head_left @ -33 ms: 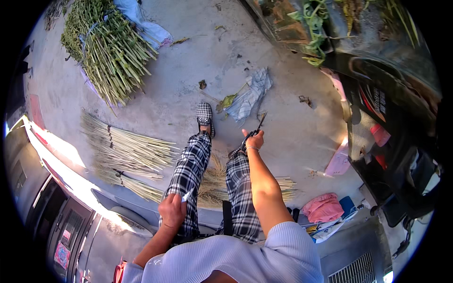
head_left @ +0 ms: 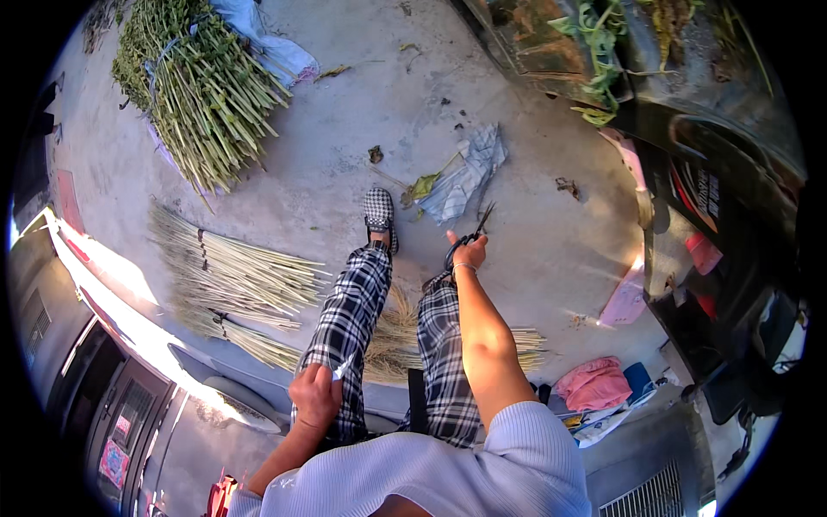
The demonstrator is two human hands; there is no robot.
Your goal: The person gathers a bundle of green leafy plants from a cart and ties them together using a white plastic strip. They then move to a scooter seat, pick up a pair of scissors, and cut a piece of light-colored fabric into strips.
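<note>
Though nearly all lies as in the prev. frame, the view has swung slightly, so most floor items sit a touch further R & the L fist looks a bit nearer the waist; R arm approx. same pose. Concrete floor (head_left: 534, 276) is grey, sunlit in patches, w/ a dark vehicle (head_left: 663, 125) along its upper-R edge & a door (head_left: 125, 414) beyond its lower-L corner. Lg. green-stalk bundle (head_left: 215, 99) lies at the floor's upper-L corner; pale tied bundle (head_left: 250, 271) nr its L edge, a smaller pale bundle (head_left: 263, 345) just below; another straw bundle (head_left: 392, 345) partly hidden under the person's plaid trousers (head_left: 345, 302). Pink cloth (head_left: 594, 383) is by the floor's lower-R corner, next to blue & white stuff. Crumpled bluish sheet (head_left: 465, 177) mid-floor, w/ a checked shoe (head_left: 378, 207) to its L. R hand (head_left: 469, 252), out past the R knee, is wrapped round dark scissors (head_left: 481, 227), tips pointing up-R, short of the sheet; can't tell blade gap. L hand (head_left: 316, 395), over the L thigh, is a tight fist pinching a small white scrap (head_left: 343, 369); kind unclear. Dry leaf (head_left: 376, 154) lies above the shoe.
</note>
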